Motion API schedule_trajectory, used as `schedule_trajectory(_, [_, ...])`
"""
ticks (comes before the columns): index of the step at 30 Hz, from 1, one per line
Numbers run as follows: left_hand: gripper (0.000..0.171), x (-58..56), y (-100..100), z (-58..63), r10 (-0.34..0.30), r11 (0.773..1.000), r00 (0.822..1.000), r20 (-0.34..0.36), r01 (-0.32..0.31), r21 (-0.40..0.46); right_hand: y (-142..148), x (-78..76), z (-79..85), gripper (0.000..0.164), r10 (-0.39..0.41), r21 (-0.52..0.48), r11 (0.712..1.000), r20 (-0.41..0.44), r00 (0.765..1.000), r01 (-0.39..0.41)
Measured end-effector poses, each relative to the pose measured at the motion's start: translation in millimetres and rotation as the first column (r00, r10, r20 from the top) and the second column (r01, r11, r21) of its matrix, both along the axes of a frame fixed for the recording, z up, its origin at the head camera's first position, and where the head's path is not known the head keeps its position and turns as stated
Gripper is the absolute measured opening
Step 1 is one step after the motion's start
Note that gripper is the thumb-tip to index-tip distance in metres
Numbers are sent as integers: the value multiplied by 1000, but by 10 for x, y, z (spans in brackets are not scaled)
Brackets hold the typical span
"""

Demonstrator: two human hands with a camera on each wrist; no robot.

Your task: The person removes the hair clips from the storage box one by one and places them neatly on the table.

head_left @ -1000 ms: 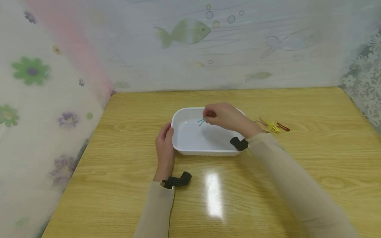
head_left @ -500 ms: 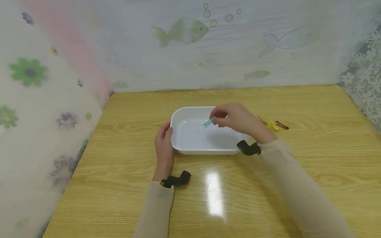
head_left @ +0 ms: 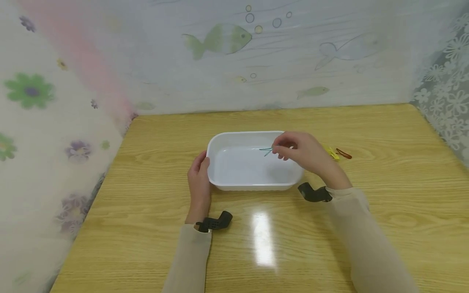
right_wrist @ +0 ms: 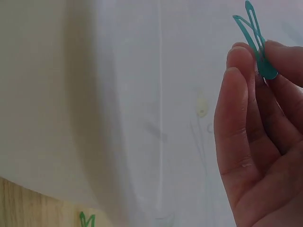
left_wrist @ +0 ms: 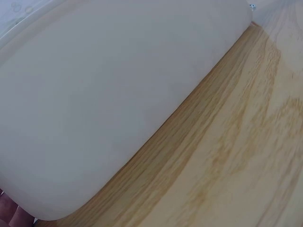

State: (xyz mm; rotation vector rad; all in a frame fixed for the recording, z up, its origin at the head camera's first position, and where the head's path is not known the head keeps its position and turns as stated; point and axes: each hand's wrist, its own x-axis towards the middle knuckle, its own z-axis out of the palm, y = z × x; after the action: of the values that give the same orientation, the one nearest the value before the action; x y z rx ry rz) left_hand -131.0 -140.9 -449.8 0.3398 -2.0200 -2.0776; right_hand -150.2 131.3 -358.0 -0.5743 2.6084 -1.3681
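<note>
A teal snap hair clip (right_wrist: 258, 45), its two prongs spread apart, is pinched between the thumb and fingers of my right hand (head_left: 305, 152). That hand is over the right part of a white rectangular tray (head_left: 234, 188), with the clip above the tray's floor. My left hand (head_left: 199, 179) holds the tray at its left side, the thumb at the rim. In the left wrist view the tray's outer wall (left_wrist: 109, 94) fills most of the picture, and only a few fingertips (left_wrist: 14, 213) show at the lower left corner.
Right of the tray, yellow hair clips (head_left: 332, 154) and a brownish-red hair clip (head_left: 343, 153) lie on the wooden table (head_left: 146, 211). The right wrist view shows a green clip (right_wrist: 87, 220) on the table. A patterned curtain (head_left: 227, 73) stands behind the table.
My right hand has moved to the right across the tray with the teal hair clip still pinched. The left hand keeps its place at the tray's left side.
</note>
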Motion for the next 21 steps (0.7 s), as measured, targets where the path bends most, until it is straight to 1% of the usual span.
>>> schedule_trajectory(4, [30, 0, 14, 2, -3, 1000, 1000, -1, 3, 2, 67, 0, -53, 25, -51, -29, 998, 2, 999, 51])
schedule_trajectory(8, [30, -3, 22, 1, -8, 1000, 1000, -3, 8, -7, 152, 14, -54, 26, -122, -61, 991, 1, 993, 122])
schedule_trajectory(11, [30, -5, 15, -1, 2, 1000, 1000, -2, -2, -27, 230, 29, -41, 26, -168, -73, 983, 31, 985, 169])
schedule_trajectory(13, [30, -3, 9, -1, 9, 1000, 1000, -2, -9, -28, 287, 37, -31, 26, -195, -62, 978, 53, 979, 198])
schedule_trajectory(16, [29, 2, 4, -3, 16, 1000, 1000, 2, -16, -20, 353, 59, 26, 28, -220, -56, 973, 75, 973, 225])
schedule_trajectory(21, [29, 2, 19, -12, 9, 1000, 1000, 1, -9, -7, 474, 115, 135, 31, -254, -89, 962, 59, 965, 259])
